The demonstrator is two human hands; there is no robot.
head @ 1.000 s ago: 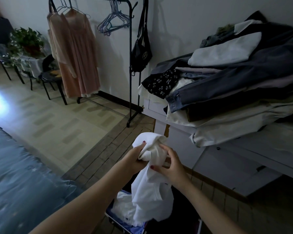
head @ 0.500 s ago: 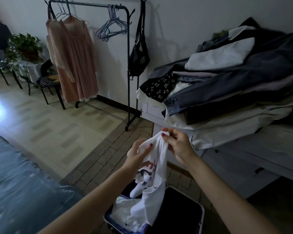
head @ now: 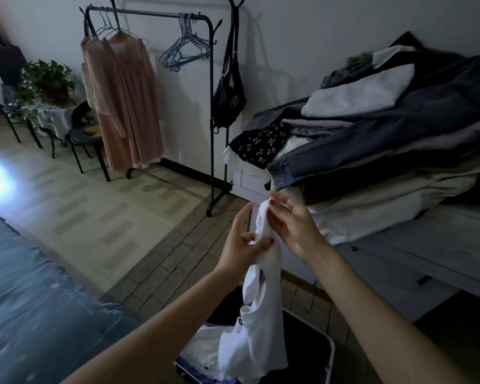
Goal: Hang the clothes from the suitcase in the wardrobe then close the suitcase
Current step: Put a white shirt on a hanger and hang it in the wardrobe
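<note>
A white garment [head: 263,322] hangs stretched out in front of me above the open suitcase [head: 311,353] at the bottom middle. My left hand [head: 243,242] pinches it a little below its top, between thumb and fingers. My right hand [head: 291,223] pinches its top end, with the other fingers spread. More white clothes [head: 203,350] lie in the suitcase. The black clothes rack [head: 211,106] stands against the far wall with pink dresses [head: 128,106] and several empty hangers [head: 186,48] on its rail.
A black bag [head: 229,101] hangs on the rack's right post. A tall pile of folded clothes [head: 385,139] covers a white cabinet [head: 427,259] on my right. A blue bed [head: 25,295] lies at lower left. A black chair [head: 86,137] and a plant [head: 47,81] stand far left.
The bunched garment has been pulled out into a long hanging strip. My right hand rose to its top end and my left hand shifted its grip lower. The view tilted upward towards the rack.
</note>
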